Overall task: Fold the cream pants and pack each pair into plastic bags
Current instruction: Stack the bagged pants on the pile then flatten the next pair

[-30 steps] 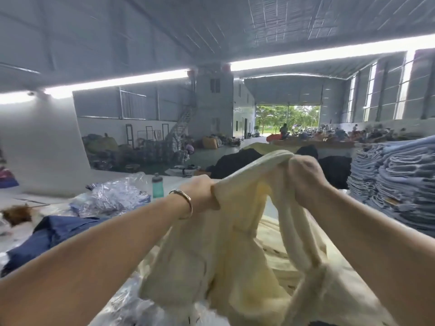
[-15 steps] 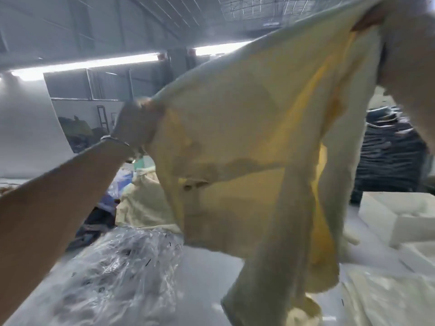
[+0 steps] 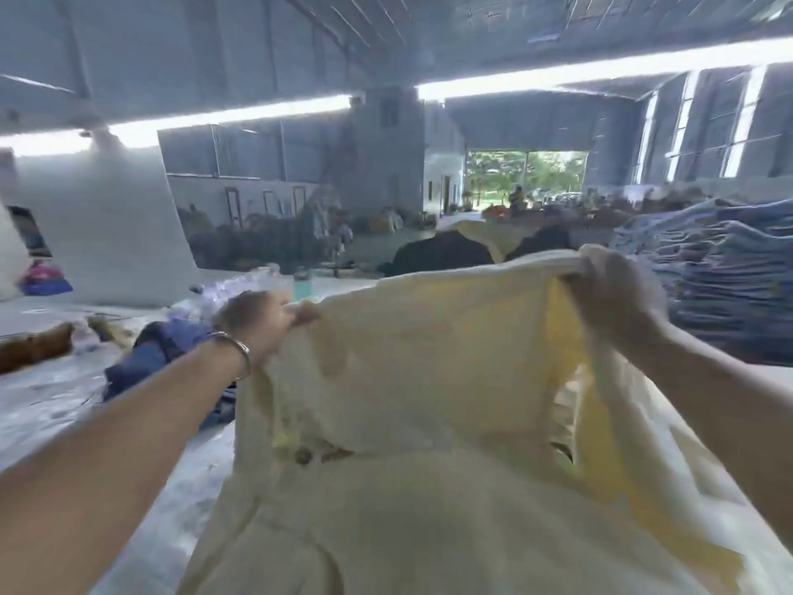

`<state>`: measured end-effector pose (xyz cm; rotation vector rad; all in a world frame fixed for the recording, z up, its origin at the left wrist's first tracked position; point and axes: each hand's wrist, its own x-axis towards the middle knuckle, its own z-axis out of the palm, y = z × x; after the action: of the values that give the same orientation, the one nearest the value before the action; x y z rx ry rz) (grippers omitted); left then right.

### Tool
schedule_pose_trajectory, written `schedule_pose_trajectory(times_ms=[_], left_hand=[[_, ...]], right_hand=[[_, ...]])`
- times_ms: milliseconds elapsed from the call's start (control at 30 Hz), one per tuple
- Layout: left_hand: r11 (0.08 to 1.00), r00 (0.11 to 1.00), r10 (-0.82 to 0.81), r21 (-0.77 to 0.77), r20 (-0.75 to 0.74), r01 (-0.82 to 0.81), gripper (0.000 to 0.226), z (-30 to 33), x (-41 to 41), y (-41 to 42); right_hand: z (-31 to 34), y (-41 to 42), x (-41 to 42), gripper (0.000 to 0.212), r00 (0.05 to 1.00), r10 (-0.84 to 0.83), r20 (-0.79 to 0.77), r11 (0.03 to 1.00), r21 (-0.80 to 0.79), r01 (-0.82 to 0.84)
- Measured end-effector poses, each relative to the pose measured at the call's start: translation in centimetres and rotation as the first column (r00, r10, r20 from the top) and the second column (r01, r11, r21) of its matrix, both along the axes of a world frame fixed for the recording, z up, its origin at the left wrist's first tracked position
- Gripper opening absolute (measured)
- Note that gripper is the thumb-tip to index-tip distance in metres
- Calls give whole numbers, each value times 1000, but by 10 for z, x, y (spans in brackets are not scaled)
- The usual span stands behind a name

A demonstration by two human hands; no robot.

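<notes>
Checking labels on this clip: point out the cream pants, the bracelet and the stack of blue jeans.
pants (image 3: 429, 380): head view, on the stretched cloth between the hands.
bracelet (image 3: 240, 352): head view, on the band at the left wrist.
jeans (image 3: 721, 268): head view, on the stack's folded edges.

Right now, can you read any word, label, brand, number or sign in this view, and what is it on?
No text can be read anywhere in this frame.
Cream pants, held up by the left hand and right hand: no label or tag visible, only a button.
Green bottle: too blurred to tell whether it carries print.
Stack of blue garments: no tags legible.
</notes>
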<state>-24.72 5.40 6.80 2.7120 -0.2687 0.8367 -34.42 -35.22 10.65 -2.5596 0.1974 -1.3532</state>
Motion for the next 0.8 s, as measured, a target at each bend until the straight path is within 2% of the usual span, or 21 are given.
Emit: schedule_pose_trajectory(times_ms=[100,167,233,300,367,400,467,533,567,633,667,733,767,800], left_hand=[[1000,984,0,-28,-180,-5,36,-46,29,36],[996,969,-71,39,-238,83,29,-70,42,57],[986,950,-122,71,-288,148,25,-86,52,78],[975,944,-213,7,-253,222,32,-93,57,95],[954,934,-299,-29,-194,300,31,-104,52,109],[943,925,-330,-26,-187,332,27,-117,45,115],[926,904,-362,25,-228,377,23,-158,24,131],[919,857,-335,65,-391,389,23,-214,-2,146],[908,805,-327,72,-494,413,25,-242,-17,150],[880,690,-334,50,-643,472,21,-283,-41,152],[872,654,-338,38,-676,489,20,-296,-49,152],[885,662,-292,69,-690,461,20,-306,-56,150],[896,695,-249,112,-674,430,23,-305,-57,150],[905,744,-240,134,-624,405,26,-303,-57,151]], right_hand=[[-67,23,14,13,935,-127,-331,978,-196,64],[-109,44,25,12,871,-126,-475,977,-213,25],[-132,59,34,13,838,-153,-524,971,-238,28],[-152,71,32,15,822,-143,-551,974,-225,18],[-175,88,17,15,832,-139,-537,975,-220,21],[-190,94,7,25,855,-136,-501,972,-233,18],[-230,106,-22,33,881,-166,-443,953,-300,29],[-282,114,-54,21,839,-254,-482,910,-414,37],[-306,117,-68,20,796,-292,-530,881,-472,9],[-334,128,-87,36,607,-329,-724,889,-454,-60],[-338,131,-91,39,557,-323,-765,907,-418,-46],[-328,139,-90,45,427,-397,-813,903,-429,22],[-322,139,-90,40,439,-404,-802,906,-418,69],[-319,135,-90,31,545,-357,-759,927,-358,109]])
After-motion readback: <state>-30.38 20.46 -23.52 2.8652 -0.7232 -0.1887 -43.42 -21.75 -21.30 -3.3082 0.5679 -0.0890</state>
